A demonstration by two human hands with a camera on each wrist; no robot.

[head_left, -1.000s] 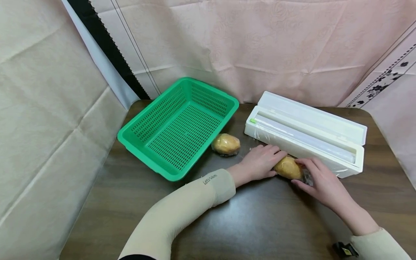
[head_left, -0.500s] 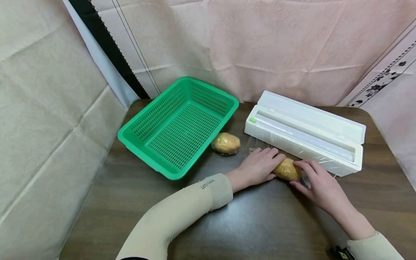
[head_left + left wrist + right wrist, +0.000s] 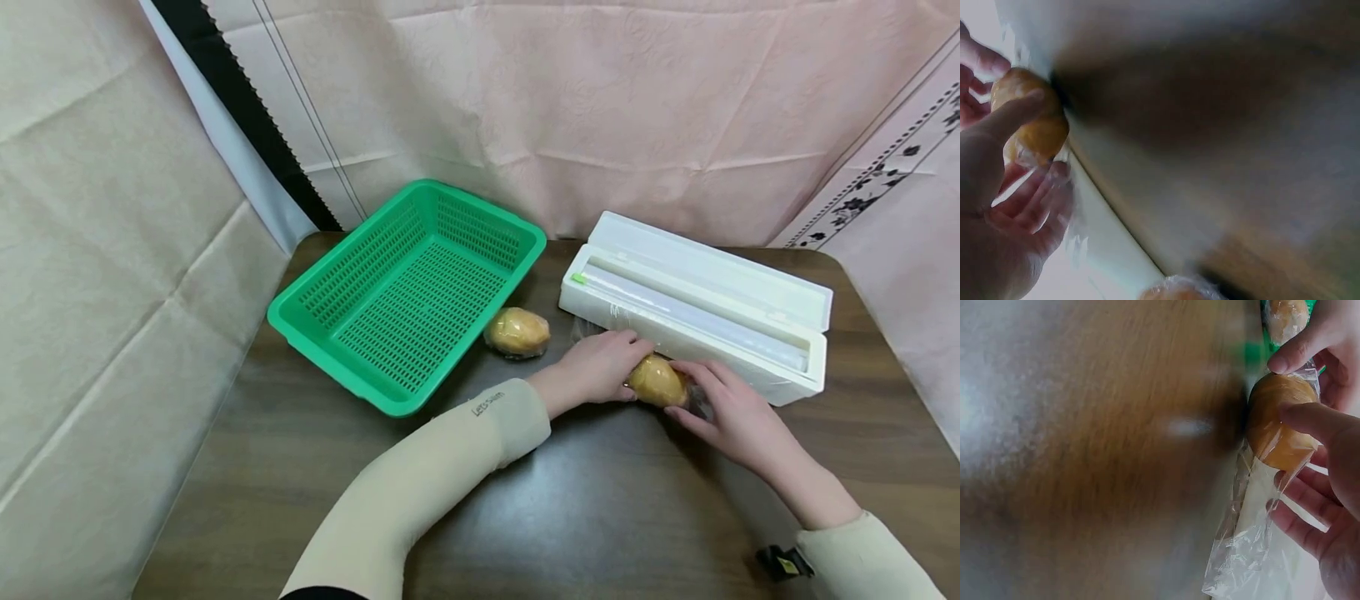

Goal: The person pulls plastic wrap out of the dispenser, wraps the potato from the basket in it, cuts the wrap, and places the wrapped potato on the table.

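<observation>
Both hands are on one film-wrapped yellow-brown item (image 3: 657, 382), on the counter (image 3: 555, 517) just in front of the white box (image 3: 678, 337). L hand (image 3: 600, 367) grips its L end, thumb across the near side; R hand (image 3: 738, 421) grips the R end, thumb vs. fingers, so the grasp's only item-wide. Per R wrist view, loose clear film (image 3: 1238, 556) trails off the item past the R fingers.

2nd wrapped item (image 3: 517, 332) sits L of the L hand, right by the green basket (image 3: 423, 300) (mesh, upper L of counter). Box lid's folded back, roll (image 3: 693, 317) lengthwise inside, sm. green bit (image 3: 578, 278) at its L end. Cream sleeves (image 3: 442, 475) on both arms; pale patterned cloth (image 3: 637, 108) hangs behind.
</observation>
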